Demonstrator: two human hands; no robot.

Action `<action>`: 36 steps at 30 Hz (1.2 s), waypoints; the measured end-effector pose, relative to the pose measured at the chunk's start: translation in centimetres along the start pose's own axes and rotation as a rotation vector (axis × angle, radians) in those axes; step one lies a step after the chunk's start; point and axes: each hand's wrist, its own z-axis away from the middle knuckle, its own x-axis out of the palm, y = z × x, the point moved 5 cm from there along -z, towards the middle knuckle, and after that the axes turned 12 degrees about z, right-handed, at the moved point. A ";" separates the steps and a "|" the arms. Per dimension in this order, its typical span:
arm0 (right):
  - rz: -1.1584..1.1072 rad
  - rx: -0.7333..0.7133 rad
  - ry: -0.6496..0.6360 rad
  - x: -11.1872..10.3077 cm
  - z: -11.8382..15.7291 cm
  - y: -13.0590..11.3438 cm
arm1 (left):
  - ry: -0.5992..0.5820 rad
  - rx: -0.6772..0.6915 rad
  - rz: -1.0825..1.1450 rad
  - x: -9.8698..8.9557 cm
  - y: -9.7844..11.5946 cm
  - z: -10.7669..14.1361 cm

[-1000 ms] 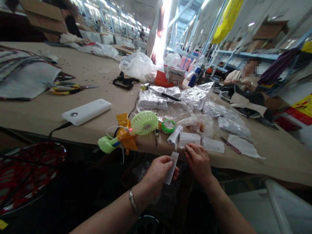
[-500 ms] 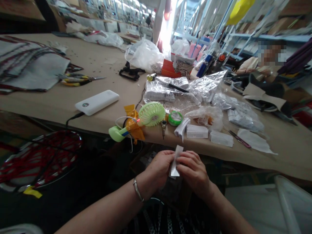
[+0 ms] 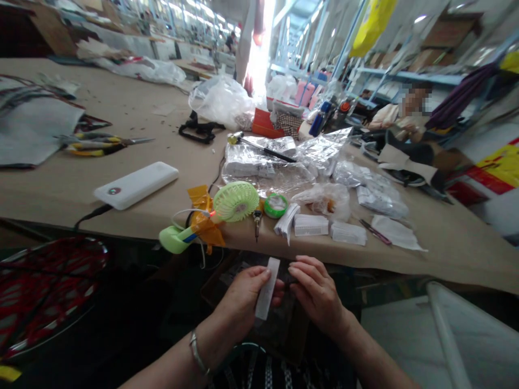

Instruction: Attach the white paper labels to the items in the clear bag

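Observation:
My left hand (image 3: 247,292) pinches a narrow white label strip (image 3: 267,289) between thumb and fingers, below the table's front edge. The strip stands tilted, its upper end leaning right. Just to the right is my right hand (image 3: 318,292), apart from the strip, its fingers loosely bent and nothing visible in them; its thumb is hidden. On the table edge beyond the hands lie a fanned stack of white labels (image 3: 287,221) and two flat label stacks, one in the middle (image 3: 311,225) and one on the right (image 3: 348,233).
Along the edge are a green clip fan (image 3: 235,201), a small screwdriver-like tool (image 3: 257,224), a green tape roll (image 3: 275,206) and a pen (image 3: 376,232). A white power bank (image 3: 135,185) and pliers (image 3: 103,144) lie left. Plastic-wrapped bundles (image 3: 259,156) sit behind. A person (image 3: 399,116) sits far right.
My right hand has come off the strip and sits apart from it. The left hand has moved left and down with the strip. The view has turned slightly right.

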 end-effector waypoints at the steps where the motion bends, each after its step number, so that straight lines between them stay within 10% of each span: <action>1: 0.062 0.081 0.020 -0.5 0.5 1.6 | 0.035 -0.014 -0.036 -0.3 0.1 0.1; 8: 0.613 0.417 -0.092 -2.0 4.2 10.9 | 0.078 -0.043 -0.116 -0.8 0.4 -0.2; 22: 0.277 0.469 0.163 -3.8 4.1 12.9 | 0.064 -0.072 -0.154 0.1 0.7 0.0; 28: -0.097 0.456 0.367 -4.1 2.3 8.0 | 0.093 -0.058 -0.145 0.5 0.2 -0.1; 36: -0.260 -0.105 0.059 1.2 -1.7 -2.9 | -0.046 0.050 0.002 1.3 0.3 0.0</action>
